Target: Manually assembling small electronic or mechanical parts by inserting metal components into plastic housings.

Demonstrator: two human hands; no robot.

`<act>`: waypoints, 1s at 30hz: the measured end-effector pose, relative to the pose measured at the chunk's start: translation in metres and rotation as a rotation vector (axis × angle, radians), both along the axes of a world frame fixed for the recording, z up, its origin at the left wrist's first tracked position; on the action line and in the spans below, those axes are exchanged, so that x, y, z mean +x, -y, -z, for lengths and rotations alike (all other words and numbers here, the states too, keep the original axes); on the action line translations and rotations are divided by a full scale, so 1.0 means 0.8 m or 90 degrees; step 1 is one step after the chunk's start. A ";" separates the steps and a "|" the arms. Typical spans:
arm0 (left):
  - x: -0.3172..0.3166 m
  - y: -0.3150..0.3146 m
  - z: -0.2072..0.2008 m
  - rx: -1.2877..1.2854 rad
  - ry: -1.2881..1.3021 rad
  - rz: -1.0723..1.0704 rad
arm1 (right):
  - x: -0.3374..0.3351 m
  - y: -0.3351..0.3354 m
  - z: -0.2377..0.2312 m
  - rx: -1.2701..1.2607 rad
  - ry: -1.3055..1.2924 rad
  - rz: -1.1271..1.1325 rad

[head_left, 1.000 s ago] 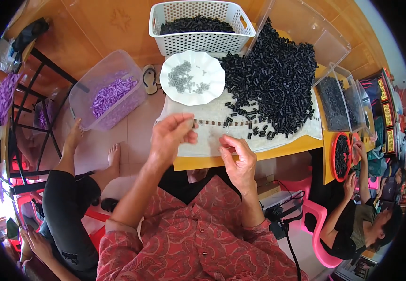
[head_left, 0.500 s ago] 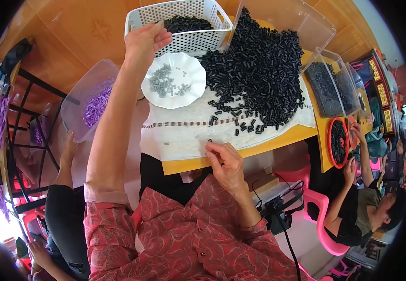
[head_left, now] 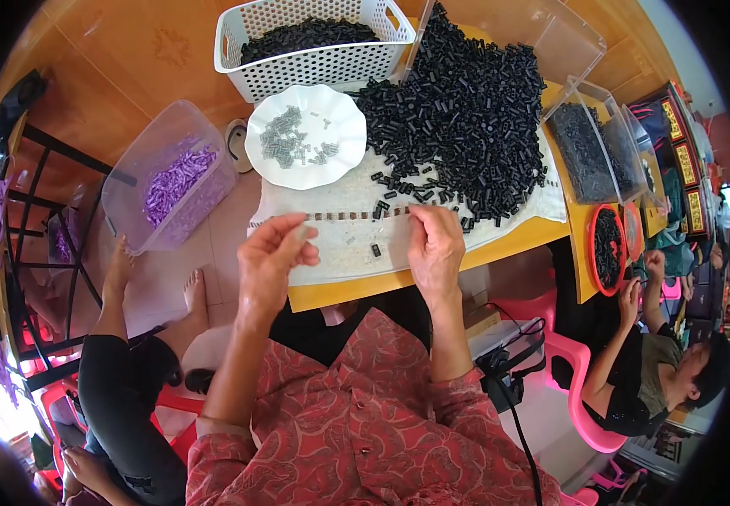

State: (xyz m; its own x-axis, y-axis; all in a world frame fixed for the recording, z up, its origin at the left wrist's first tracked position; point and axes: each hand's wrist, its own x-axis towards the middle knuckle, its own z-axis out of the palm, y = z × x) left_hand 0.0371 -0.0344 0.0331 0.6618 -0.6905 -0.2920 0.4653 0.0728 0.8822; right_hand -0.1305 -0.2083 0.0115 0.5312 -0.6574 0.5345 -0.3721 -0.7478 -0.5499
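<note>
My left hand (head_left: 271,257) hovers over the near left part of the white cloth (head_left: 340,253), its fingertips pinched on what looks like a small pale piece. My right hand (head_left: 435,246) lies on the cloth, fingertips pressing the right end of a thin strip of small dark parts (head_left: 344,217) that runs across it. A few loose black pieces (head_left: 376,250) lie between my hands. Beyond the strip sit a white scalloped plate (head_left: 331,164) of grey metal bits and a large heap of black tubular pieces (head_left: 462,110).
A white mesh basket (head_left: 314,72) of black pieces stands at the back. Clear bins (head_left: 588,148) line the right of the wooden table (head_left: 365,287). A clear tub of purple pieces (head_left: 167,181) is on the floor to the left. One person sits at lower left (head_left: 120,379), another at right (head_left: 660,371).
My left hand has come back from the far basket and plate to the cloth's near left side, fingers pinched. My right hand has slid forward onto the strip's right end.
</note>
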 end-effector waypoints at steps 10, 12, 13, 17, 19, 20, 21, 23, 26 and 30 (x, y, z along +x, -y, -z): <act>-0.039 -0.026 0.032 -0.033 -0.054 0.002 | 0.022 0.023 -0.014 -0.117 -0.216 0.030; -0.042 -0.029 0.033 -0.033 -0.056 0.000 | 0.017 0.020 -0.021 -0.046 -0.261 -0.026; -0.044 -0.030 0.033 -0.036 -0.057 0.002 | 0.014 0.021 -0.019 -0.047 -0.262 -0.029; -0.046 -0.034 0.035 -0.065 -0.059 0.010 | 0.005 0.015 -0.017 0.146 -0.081 -0.099; -0.045 -0.036 0.035 -0.066 -0.063 0.008 | 0.003 0.011 -0.022 0.186 -0.020 -0.094; -0.044 -0.037 0.036 -0.067 -0.066 0.010 | 0.001 0.009 -0.024 0.213 -0.002 -0.074; -0.045 -0.038 0.036 -0.068 -0.068 0.008 | -0.001 0.009 -0.026 0.240 0.015 -0.054; -0.045 -0.038 0.038 -0.069 -0.066 0.011 | -0.003 0.009 -0.021 0.232 0.003 -0.046; -0.046 -0.038 0.038 -0.068 -0.065 0.015 | -0.004 0.010 -0.015 0.171 -0.023 -0.043; -0.048 -0.040 0.036 -0.065 -0.068 0.013 | 0.004 0.001 -0.021 0.068 -0.112 -0.069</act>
